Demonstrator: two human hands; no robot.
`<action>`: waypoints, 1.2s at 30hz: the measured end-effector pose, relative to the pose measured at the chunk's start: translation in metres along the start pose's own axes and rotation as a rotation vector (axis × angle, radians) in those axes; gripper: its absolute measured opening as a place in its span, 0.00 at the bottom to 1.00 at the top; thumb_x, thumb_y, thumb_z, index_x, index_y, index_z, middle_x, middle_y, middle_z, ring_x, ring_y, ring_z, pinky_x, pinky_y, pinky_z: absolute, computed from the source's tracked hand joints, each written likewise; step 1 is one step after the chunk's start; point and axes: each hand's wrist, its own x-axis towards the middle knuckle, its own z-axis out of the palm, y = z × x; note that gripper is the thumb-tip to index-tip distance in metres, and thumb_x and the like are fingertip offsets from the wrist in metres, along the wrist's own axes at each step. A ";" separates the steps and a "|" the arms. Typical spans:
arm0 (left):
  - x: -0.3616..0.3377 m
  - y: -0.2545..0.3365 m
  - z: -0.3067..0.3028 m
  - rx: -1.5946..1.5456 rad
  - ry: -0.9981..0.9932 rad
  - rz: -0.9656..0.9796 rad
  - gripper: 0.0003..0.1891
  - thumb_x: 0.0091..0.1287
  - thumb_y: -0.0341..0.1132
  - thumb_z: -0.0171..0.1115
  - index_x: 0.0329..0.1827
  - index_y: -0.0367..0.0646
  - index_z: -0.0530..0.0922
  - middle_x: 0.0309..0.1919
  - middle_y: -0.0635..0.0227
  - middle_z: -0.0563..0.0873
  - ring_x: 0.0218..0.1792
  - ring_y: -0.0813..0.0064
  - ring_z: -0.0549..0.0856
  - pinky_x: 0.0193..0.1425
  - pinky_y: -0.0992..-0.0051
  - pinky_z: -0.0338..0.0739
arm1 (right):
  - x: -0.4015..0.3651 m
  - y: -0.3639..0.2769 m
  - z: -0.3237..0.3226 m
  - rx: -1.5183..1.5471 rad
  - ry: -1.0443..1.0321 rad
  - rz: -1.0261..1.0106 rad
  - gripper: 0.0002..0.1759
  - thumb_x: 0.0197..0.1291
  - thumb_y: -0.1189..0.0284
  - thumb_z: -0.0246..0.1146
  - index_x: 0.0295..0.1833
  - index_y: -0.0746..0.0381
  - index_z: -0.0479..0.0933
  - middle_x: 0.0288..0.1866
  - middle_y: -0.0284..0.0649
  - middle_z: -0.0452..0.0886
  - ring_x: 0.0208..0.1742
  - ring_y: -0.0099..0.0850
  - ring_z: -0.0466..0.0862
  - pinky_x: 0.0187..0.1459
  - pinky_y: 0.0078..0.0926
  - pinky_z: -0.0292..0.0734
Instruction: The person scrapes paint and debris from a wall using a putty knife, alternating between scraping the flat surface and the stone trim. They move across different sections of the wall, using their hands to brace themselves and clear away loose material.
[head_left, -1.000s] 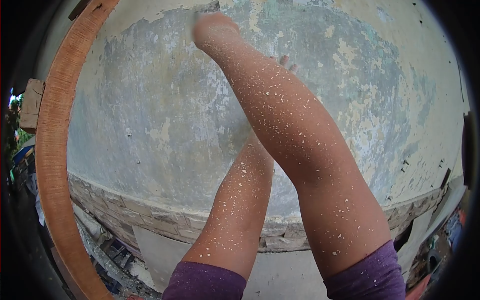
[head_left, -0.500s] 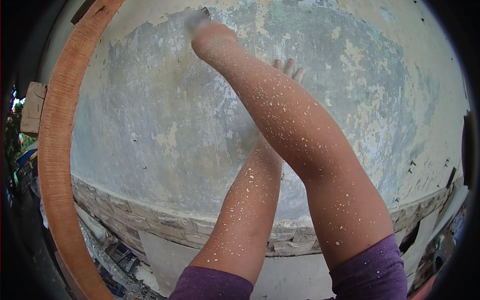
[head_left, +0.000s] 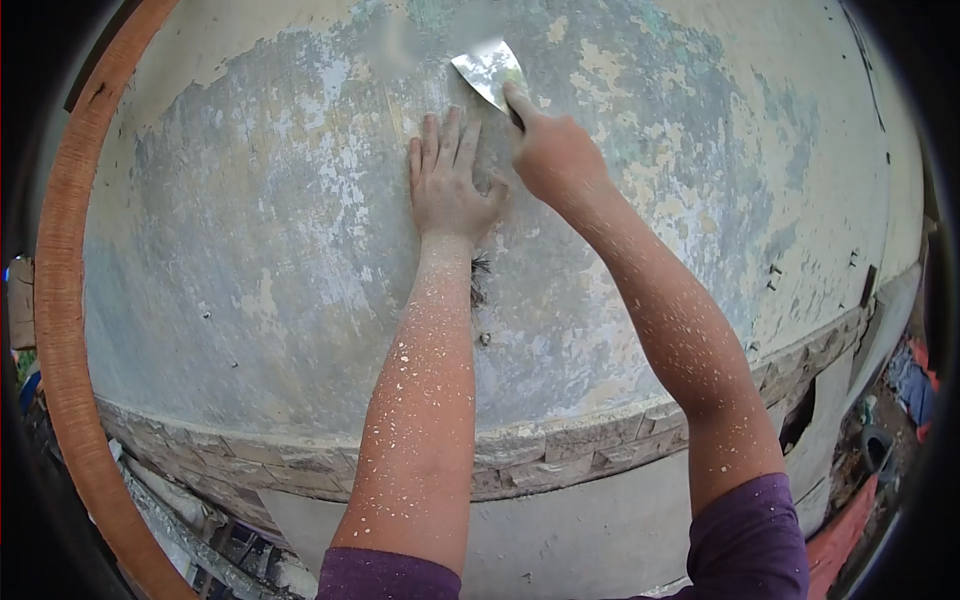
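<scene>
The scraper (head_left: 488, 68) looks light, its thin steel blade stiff but springy, and is best gripped by the handle. The right hand (head_left: 553, 155) has its fingers clamped there, forefinger pressing the blade high on the wall (head_left: 280, 250) of chalky, flaking plaster. The left hand (head_left: 447, 185) lies flat on the wall, fingers slightly apart.

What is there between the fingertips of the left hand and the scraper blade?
Only bare wall, in the head view; the left hand rests flat below the scraper blade.

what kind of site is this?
Probably an outdoor renovation site: a weathered wall with flaking paint, the right hand pressing a scraper to it, the left hand flat beside, rubble below.
</scene>
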 end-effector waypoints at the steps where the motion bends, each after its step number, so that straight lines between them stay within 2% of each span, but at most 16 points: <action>1: -0.001 0.001 0.000 -0.009 0.026 -0.015 0.35 0.59 0.46 0.57 0.72 0.53 0.62 0.74 0.68 0.60 0.77 0.64 0.53 0.79 0.58 0.44 | -0.012 0.013 -0.006 -0.008 0.008 0.023 0.25 0.69 0.65 0.50 0.71 0.48 0.64 0.35 0.55 0.83 0.35 0.51 0.85 0.39 0.46 0.80; 3: -0.003 0.001 0.000 -0.045 0.070 -0.047 0.35 0.55 0.39 0.56 0.71 0.54 0.65 0.74 0.68 0.62 0.76 0.63 0.55 0.79 0.58 0.48 | -0.011 0.018 -0.005 -0.011 -0.001 0.018 0.25 0.69 0.65 0.49 0.71 0.49 0.65 0.36 0.55 0.83 0.36 0.51 0.85 0.40 0.47 0.80; 8: -0.002 -0.003 0.000 -0.044 0.062 -0.043 0.34 0.56 0.40 0.56 0.71 0.55 0.66 0.73 0.68 0.63 0.76 0.63 0.57 0.79 0.59 0.48 | 0.049 -0.022 -0.007 0.016 0.127 0.001 0.25 0.69 0.65 0.48 0.71 0.52 0.65 0.43 0.57 0.82 0.44 0.51 0.84 0.46 0.48 0.79; 9: -0.003 -0.004 -0.001 -0.031 0.052 -0.040 0.33 0.56 0.41 0.55 0.71 0.55 0.66 0.73 0.68 0.63 0.75 0.62 0.57 0.79 0.60 0.48 | 0.048 -0.019 -0.007 0.014 0.117 0.016 0.25 0.69 0.65 0.48 0.71 0.52 0.65 0.43 0.57 0.82 0.44 0.51 0.84 0.46 0.48 0.79; 11: -0.006 -0.006 0.000 -0.047 0.053 -0.032 0.33 0.57 0.40 0.55 0.71 0.54 0.66 0.73 0.67 0.64 0.75 0.62 0.57 0.79 0.59 0.48 | 0.039 -0.011 -0.014 -0.007 0.026 0.057 0.27 0.67 0.72 0.45 0.72 0.57 0.63 0.49 0.54 0.81 0.52 0.47 0.83 0.49 0.44 0.80; 15: -0.007 -0.001 0.000 -0.018 0.059 -0.038 0.33 0.58 0.40 0.54 0.71 0.54 0.65 0.74 0.69 0.62 0.76 0.64 0.56 0.79 0.61 0.48 | -0.018 0.045 -0.017 0.004 -0.023 0.200 0.27 0.66 0.72 0.46 0.71 0.56 0.63 0.49 0.55 0.82 0.52 0.48 0.83 0.50 0.44 0.80; 17: -0.005 -0.003 0.000 0.020 0.050 -0.053 0.33 0.58 0.40 0.54 0.72 0.55 0.64 0.74 0.69 0.61 0.76 0.64 0.55 0.79 0.61 0.47 | -0.016 0.056 -0.018 -0.058 0.134 0.097 0.27 0.66 0.72 0.48 0.71 0.53 0.65 0.44 0.57 0.83 0.43 0.51 0.84 0.46 0.45 0.80; 19: -0.005 -0.004 0.002 0.015 0.052 -0.037 0.33 0.58 0.41 0.53 0.72 0.55 0.64 0.74 0.69 0.61 0.76 0.65 0.55 0.79 0.62 0.47 | 0.023 0.044 -0.038 -0.056 0.108 0.122 0.27 0.65 0.73 0.48 0.70 0.55 0.66 0.43 0.59 0.82 0.41 0.52 0.85 0.44 0.45 0.81; 20: -0.005 -0.004 0.002 0.017 0.041 -0.035 0.33 0.58 0.41 0.53 0.72 0.55 0.64 0.74 0.69 0.61 0.76 0.65 0.55 0.79 0.62 0.47 | 0.029 0.035 -0.049 -0.051 0.101 0.130 0.27 0.65 0.73 0.48 0.70 0.55 0.66 0.43 0.59 0.82 0.41 0.52 0.85 0.44 0.45 0.81; 22: -0.005 -0.004 0.000 0.040 0.024 -0.038 0.34 0.59 0.41 0.53 0.72 0.56 0.63 0.75 0.70 0.60 0.76 0.65 0.54 0.80 0.62 0.47 | 0.035 0.024 -0.065 0.090 -0.076 0.298 0.28 0.61 0.77 0.46 0.69 0.58 0.66 0.48 0.56 0.82 0.49 0.47 0.84 0.49 0.41 0.81; 24: -0.009 -0.006 0.000 0.025 0.019 -0.031 0.34 0.59 0.41 0.53 0.73 0.56 0.62 0.75 0.70 0.60 0.77 0.65 0.54 0.80 0.62 0.46 | 0.019 0.054 -0.046 0.052 -0.033 0.244 0.29 0.61 0.78 0.46 0.70 0.57 0.65 0.49 0.54 0.82 0.47 0.45 0.85 0.50 0.40 0.81; 26: -0.007 -0.003 0.000 0.009 0.041 -0.026 0.34 0.59 0.40 0.53 0.73 0.56 0.62 0.75 0.70 0.59 0.77 0.65 0.54 0.80 0.62 0.46 | -0.009 0.073 -0.026 -0.183 0.176 0.114 0.26 0.64 0.76 0.47 0.68 0.59 0.68 0.38 0.57 0.83 0.31 0.44 0.86 0.32 0.39 0.83; 27: -0.008 -0.002 -0.001 0.027 0.026 -0.038 0.34 0.59 0.40 0.53 0.73 0.56 0.62 0.75 0.70 0.59 0.77 0.65 0.54 0.80 0.61 0.46 | -0.005 0.075 -0.025 -0.185 0.189 0.107 0.26 0.64 0.76 0.47 0.68 0.59 0.68 0.38 0.57 0.83 0.31 0.44 0.86 0.32 0.39 0.83; 30: -0.006 -0.002 0.000 0.055 0.024 -0.047 0.34 0.60 0.40 0.52 0.73 0.56 0.61 0.75 0.70 0.59 0.76 0.64 0.54 0.79 0.61 0.46 | 0.012 0.062 -0.038 -0.193 0.235 0.060 0.25 0.66 0.74 0.48 0.68 0.58 0.68 0.39 0.56 0.84 0.33 0.44 0.86 0.35 0.41 0.83; 32: -0.005 -0.003 0.001 0.073 0.026 -0.040 0.34 0.60 0.40 0.52 0.73 0.56 0.62 0.75 0.70 0.59 0.76 0.64 0.54 0.79 0.61 0.46 | 0.037 0.031 -0.076 0.033 -0.105 0.264 0.32 0.63 0.76 0.46 0.74 0.51 0.60 0.51 0.55 0.81 0.51 0.46 0.83 0.53 0.43 0.79; 36: -0.007 -0.004 0.000 0.039 0.015 -0.034 0.34 0.60 0.40 0.52 0.73 0.55 0.61 0.75 0.70 0.59 0.77 0.64 0.54 0.79 0.60 0.46 | 0.027 0.068 -0.043 -0.053 0.024 0.145 0.30 0.64 0.75 0.45 0.74 0.52 0.61 0.50 0.56 0.81 0.50 0.46 0.84 0.53 0.43 0.79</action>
